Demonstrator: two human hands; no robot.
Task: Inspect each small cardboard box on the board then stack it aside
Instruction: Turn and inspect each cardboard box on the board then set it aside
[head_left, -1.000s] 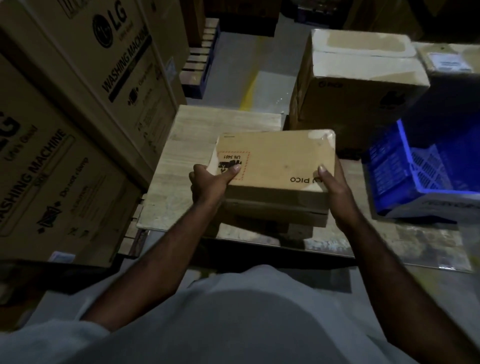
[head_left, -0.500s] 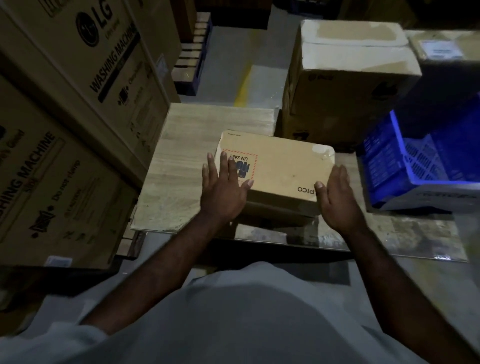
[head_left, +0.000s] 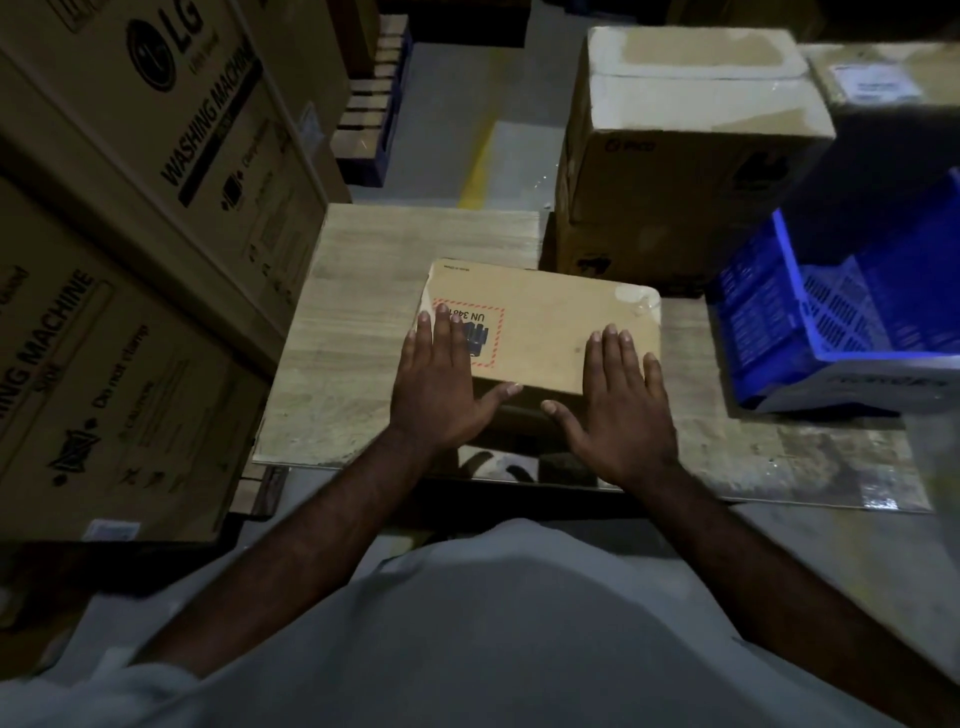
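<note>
Cardboard box (head_left: 550, 332) now sits down on another box on the board (head_left: 363, 312), no longer lifted as a second ago. Left grip (head_left: 441, 395) and right grip (head_left: 618, 410) both released, fingers flat on its top.

Box (head_left: 550, 332) on board (head_left: 363, 338), crate (head_left: 841, 332) right.

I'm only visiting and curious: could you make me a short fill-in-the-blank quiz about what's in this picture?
1. The left hand and the right hand lie flat on the ____ of the small cardboard box.
2. The plastic crate to the right of the box is ____ in colour.
3. The big cartons on the left are printed with the words WASHING ____.

Missing words: top; blue; MACHINE.
</note>
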